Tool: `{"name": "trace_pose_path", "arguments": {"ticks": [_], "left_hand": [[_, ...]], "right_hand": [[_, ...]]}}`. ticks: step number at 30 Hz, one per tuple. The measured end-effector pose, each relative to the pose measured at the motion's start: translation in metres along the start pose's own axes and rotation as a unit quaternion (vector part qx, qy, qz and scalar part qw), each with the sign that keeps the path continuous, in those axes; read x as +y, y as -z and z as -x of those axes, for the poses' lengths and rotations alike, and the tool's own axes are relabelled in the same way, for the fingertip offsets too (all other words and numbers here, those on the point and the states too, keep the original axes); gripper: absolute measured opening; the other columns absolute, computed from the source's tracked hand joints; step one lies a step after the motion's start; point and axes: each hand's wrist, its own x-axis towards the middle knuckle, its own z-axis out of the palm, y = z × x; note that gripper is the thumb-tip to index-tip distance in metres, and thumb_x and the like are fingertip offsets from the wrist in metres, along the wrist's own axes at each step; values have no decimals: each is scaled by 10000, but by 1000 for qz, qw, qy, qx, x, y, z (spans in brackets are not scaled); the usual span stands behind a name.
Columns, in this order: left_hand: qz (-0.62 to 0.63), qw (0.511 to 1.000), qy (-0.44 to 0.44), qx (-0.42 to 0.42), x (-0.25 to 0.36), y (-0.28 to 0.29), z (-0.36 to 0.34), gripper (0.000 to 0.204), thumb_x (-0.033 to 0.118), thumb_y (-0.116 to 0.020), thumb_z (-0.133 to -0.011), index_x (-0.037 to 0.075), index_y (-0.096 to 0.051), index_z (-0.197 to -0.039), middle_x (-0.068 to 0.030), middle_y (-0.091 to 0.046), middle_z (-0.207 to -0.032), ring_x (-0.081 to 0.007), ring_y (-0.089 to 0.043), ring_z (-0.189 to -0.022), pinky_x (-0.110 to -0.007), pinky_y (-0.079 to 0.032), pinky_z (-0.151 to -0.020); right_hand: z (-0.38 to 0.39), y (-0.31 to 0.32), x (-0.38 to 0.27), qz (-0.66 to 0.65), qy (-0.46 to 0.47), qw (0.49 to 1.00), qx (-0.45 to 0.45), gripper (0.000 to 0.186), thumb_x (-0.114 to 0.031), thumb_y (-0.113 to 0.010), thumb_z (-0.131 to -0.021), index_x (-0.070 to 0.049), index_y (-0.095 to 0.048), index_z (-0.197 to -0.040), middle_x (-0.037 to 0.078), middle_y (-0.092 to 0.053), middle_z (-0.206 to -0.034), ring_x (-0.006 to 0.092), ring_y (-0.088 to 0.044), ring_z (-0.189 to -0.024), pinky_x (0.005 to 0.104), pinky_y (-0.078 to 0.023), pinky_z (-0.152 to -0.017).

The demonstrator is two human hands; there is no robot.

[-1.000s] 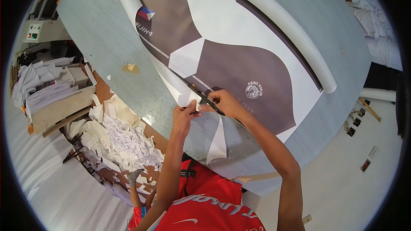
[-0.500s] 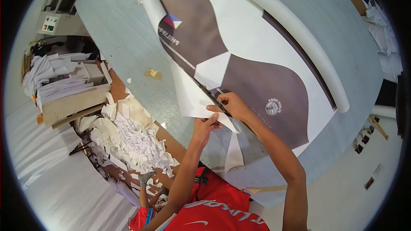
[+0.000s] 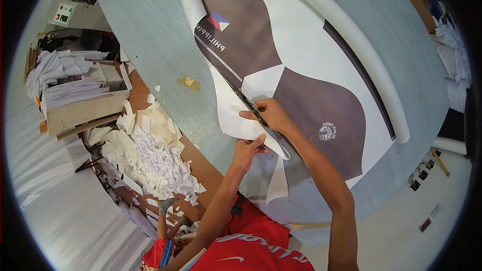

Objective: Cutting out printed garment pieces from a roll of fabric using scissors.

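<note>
From where I stand, the broad blue-grey table (image 3: 145, 32) takes up most of the view. A white sheet printed with dark panels (image 3: 326, 103) is spread across it, curled into a long roll (image 3: 364, 57) along the right. Left of the sheet sit a tan patch (image 3: 189, 84) and a small white scrap (image 3: 157, 89), and a tan strip (image 3: 309, 225) runs by the near edge

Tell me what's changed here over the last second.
The right hand has moved the long black scissors farther up-left along the printed white paper sheet. The left hand is now farther back from them, beside the loose white paper strip. Unchanged: the right hand's hold and the long white roll.
</note>
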Motion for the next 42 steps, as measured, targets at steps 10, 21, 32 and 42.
{"name": "trace_pose_path", "arguments": {"ticks": [10, 21, 32, 42], "left_hand": [[7, 1000, 2, 7, -1, -2, 1, 227, 134, -720, -889, 14, -631, -1060, -59, -678, -897, -164, -667, -754, -301, -592, -606], [10, 1000, 8, 8, 1, -4, 1, 224, 130, -717, -892, -3, -632, -1051, -72, -683, -909, -164, -670, -752, -297, -591, -597], [6, 1000, 9, 0, -4, 0, -2, 268, 126, -731, -874, -21, -623, -1069, -97, -690, -944, -168, -677, -769, -284, -599, -605], [3, 1000, 1, -1, -2, -3, 1, 278, 137, -733, -875, -36, -626, -1065, -102, -694, -936, -171, -684, -767, -279, -598, -605]], "right_hand": [[-22, -5, -16, 25, 2, 1000, 11, 616, -589, -831, -661, -56, -546, -546, -14, -476, -522, 110, -435, -501, 298, -346, -502], [-41, -11, -38, 28, 21, 999, 12, 549, -447, -856, -719, -127, -455, -524, -34, -416, -468, 65, -384, -406, 250, -257, -426], [-61, -19, -50, 50, 15, 998, 18, 613, -553, -831, -690, -103, -455, -510, -23, -418, -467, 92, -393, -424, 275, -281, -445], [-69, -21, -65, 39, -3, 999, 18, 638, -595, -831, -660, -89, -474, -508, -9, -428, -475, 107, -416, -446, 287, -301, -457]]}}
